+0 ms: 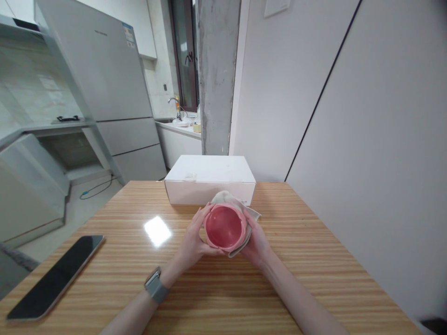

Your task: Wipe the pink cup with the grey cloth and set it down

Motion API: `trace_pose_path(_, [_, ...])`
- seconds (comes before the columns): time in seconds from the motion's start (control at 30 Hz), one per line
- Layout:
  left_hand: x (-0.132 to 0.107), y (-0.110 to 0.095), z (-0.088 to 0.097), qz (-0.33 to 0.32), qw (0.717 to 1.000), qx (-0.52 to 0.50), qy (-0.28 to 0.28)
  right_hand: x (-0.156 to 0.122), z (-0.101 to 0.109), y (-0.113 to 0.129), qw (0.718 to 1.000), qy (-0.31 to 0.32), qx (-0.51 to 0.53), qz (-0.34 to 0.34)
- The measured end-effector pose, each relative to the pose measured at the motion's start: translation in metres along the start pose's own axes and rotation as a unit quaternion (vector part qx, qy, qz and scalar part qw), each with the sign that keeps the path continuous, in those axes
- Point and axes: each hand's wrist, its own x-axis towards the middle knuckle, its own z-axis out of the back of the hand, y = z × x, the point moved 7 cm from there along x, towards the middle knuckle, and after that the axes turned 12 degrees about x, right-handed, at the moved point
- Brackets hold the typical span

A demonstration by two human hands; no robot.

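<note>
A pink bowl is held tilted toward me above the wooden table, its inside showing. My left hand grips its left rim and side, fingers curled round it. My right hand cups the bowl's right side through a beige cloth that wraps behind and under the bowl. A grey watch sits on my left wrist.
A white cardboard box lies just behind the bowl at the table's far edge. A black phone rests face up near the left edge. A wall runs close along the right. A fridge and kitchen counter stand beyond.
</note>
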Motion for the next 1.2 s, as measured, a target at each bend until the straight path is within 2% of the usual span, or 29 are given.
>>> trace_pose_path(0.17, [-0.001,-0.002,0.006,-0.032,0.998,0.037,-0.028,-0.004,-0.006,-0.009,0.999,0.024,-0.01,-0.044])
trace_pose_path(0.33, [0.0,0.006,0.015,0.027,0.997,-0.015,-0.071,-0.009,-0.01,-0.018,0.992,0.056,0.02,-0.107])
trace_pose_path(0.5, [0.001,0.026,0.023,0.093,0.987,-0.042,-0.125,-0.009,0.001,-0.006,0.996,-0.002,0.052,-0.074])
trace_pose_path(0.67, [0.002,0.044,0.019,0.143,0.975,-0.092,-0.141,-0.013,0.01,0.011,0.997,-0.065,0.049,-0.016])
trace_pose_path(0.77, [0.001,0.049,0.014,0.176,0.968,-0.122,-0.131,-0.026,0.025,0.025,0.993,-0.105,0.044,-0.005])
trace_pose_path(0.87, [-0.001,0.05,0.01,0.212,0.957,-0.155,-0.122,-0.048,0.051,0.053,0.991,-0.13,0.025,0.009])
trace_pose_path(0.97, [-0.002,0.05,0.006,0.241,0.946,-0.183,-0.12,-0.072,0.077,0.079,0.99,-0.133,0.001,-0.045])
trace_pose_path(1.1, [-0.002,0.047,-0.001,0.26,0.939,-0.193,-0.114,-0.107,0.105,0.095,0.961,-0.164,-0.098,-0.199])
trace_pose_path(1.13, [-0.003,0.045,-0.004,0.262,0.939,-0.195,-0.111,-0.114,0.111,0.099,0.951,-0.175,-0.132,-0.216])
trace_pose_path(1.2, [-0.003,0.042,-0.01,0.263,0.939,-0.198,-0.104,-0.122,0.12,0.116,0.937,-0.191,-0.228,-0.185])
